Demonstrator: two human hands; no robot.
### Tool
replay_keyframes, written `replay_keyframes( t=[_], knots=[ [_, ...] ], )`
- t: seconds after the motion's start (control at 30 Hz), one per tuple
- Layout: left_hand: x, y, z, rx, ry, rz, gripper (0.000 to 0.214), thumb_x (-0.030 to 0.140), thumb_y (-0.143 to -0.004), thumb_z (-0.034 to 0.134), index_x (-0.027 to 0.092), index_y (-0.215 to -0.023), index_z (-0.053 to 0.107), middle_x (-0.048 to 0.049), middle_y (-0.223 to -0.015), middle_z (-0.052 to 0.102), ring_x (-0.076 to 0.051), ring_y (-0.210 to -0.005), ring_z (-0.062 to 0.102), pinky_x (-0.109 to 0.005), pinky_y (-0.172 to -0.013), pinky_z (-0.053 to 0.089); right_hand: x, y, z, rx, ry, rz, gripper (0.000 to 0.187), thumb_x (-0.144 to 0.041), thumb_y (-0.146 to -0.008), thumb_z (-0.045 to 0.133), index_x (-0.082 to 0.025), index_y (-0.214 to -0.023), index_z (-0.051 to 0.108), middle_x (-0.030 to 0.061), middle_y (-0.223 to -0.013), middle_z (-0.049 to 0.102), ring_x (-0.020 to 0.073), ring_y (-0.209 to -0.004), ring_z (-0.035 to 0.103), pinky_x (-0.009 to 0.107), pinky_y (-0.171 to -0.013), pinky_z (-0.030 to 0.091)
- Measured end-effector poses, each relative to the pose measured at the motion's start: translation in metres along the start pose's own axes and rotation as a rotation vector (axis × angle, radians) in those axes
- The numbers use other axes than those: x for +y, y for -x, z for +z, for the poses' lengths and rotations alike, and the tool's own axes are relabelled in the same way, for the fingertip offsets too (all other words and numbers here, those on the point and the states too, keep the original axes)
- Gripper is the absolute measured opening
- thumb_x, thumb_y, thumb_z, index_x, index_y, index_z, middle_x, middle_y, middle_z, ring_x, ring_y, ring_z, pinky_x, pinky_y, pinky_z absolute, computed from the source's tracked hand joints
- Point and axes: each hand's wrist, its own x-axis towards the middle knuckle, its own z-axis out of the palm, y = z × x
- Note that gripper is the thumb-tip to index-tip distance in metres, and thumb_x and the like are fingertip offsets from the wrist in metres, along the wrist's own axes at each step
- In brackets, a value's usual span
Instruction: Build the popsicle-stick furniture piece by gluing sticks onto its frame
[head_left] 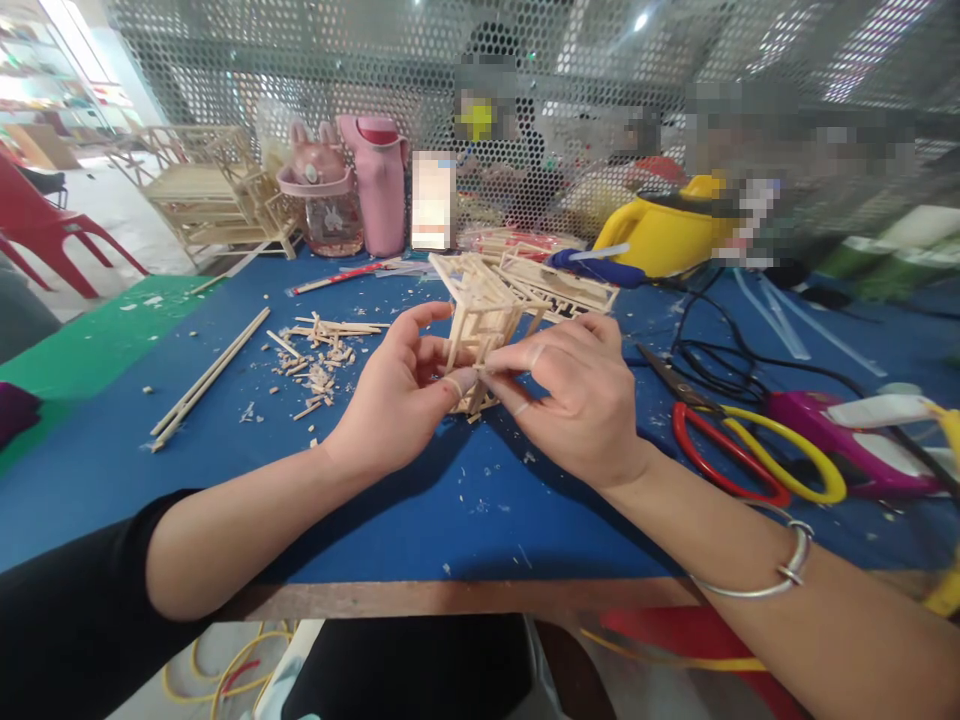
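Observation:
A small model built of thin wooden sticks (480,315) stands on the blue table (420,510) in front of me. My left hand (397,395) grips its lower left side, thumb taped and pressed against the frame. My right hand (574,395) pinches the same lower part from the right, fingers closed, with tape rings on two fingers. A silver bangle (780,575) sits on my right wrist.
Stick offcuts (319,365) and long sticks (210,380) lie to the left. Red and yellow scissors (750,450), a purple glue gun (847,440) and black cable lie right. Behind: a flat stick frame (559,280), yellow kettle (667,230), pink bottles (379,180), a stick house (210,190), mesh screen with people beyond.

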Motion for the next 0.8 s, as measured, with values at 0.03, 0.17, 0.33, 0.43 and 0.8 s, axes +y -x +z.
replay_keyframes(
  t=[0.03, 0.17, 0.33, 0.43, 0.8],
  knots=[
    [0.0001, 0.0001, -0.0001, 0.001, 0.0, -0.008, 0.051, 0.009, -0.071, 0.065, 0.019, -0.114, 0.041, 0.0018, -0.079, 0.063, -0.011, -0.073, 0.062, -0.024, -0.066, 0.048, -0.0005, 0.0, -0.0004, -0.011, -0.007, 0.007, 0.012, -0.024, -0.085, 0.058, -0.022, -0.075, 0.064, -0.0024, -0.069, 0.067, 0.0132, -0.067, 0.056, 0.034, -0.076, 0.034],
    [0.0003, 0.0009, -0.0008, 0.0, 0.006, -0.036, 0.052, 0.009, -0.07, 0.066, 0.02, -0.114, 0.04, 0.0024, -0.078, 0.063, -0.01, -0.071, 0.061, -0.023, -0.065, 0.048, -0.0007, 0.0011, -0.0016, -0.028, -0.035, -0.003, 0.009, -0.023, -0.083, 0.061, -0.023, -0.077, 0.067, -0.0017, -0.07, 0.068, 0.0147, -0.068, 0.058, 0.035, -0.074, 0.036],
    [0.0007, 0.0015, -0.0009, 0.007, 0.023, -0.035, 0.052, 0.011, -0.069, 0.067, 0.019, -0.113, 0.041, 0.0015, -0.079, 0.064, -0.011, -0.073, 0.062, -0.024, -0.065, 0.049, -0.0007, 0.0037, -0.0007, -0.008, -0.105, -0.006, 0.007, -0.021, -0.081, 0.062, -0.022, -0.082, 0.068, 0.0011, -0.076, 0.07, 0.0163, -0.071, 0.06, 0.033, -0.071, 0.041],
    [0.0009, 0.0019, -0.001, 0.021, 0.025, -0.042, 0.051, 0.011, -0.069, 0.067, 0.019, -0.112, 0.042, 0.0016, -0.079, 0.064, -0.011, -0.071, 0.063, -0.024, -0.064, 0.049, -0.0021, 0.0047, -0.0003, 0.005, -0.134, 0.022, 0.007, -0.019, -0.081, 0.06, -0.02, -0.082, 0.067, 0.0025, -0.077, 0.07, 0.0167, -0.072, 0.061, 0.032, -0.071, 0.044],
    [0.0001, 0.0023, -0.0026, 0.002, 0.033, -0.035, 0.051, 0.012, -0.065, 0.07, 0.02, -0.108, 0.044, 0.0036, -0.077, 0.064, -0.009, -0.067, 0.061, -0.022, -0.062, 0.049, -0.0048, 0.0058, 0.0002, -0.028, -0.144, 0.095, 0.011, -0.022, -0.084, 0.058, -0.02, -0.079, 0.067, 0.0015, -0.075, 0.072, 0.0154, -0.07, 0.063, 0.03, -0.069, 0.043]
  ],
)
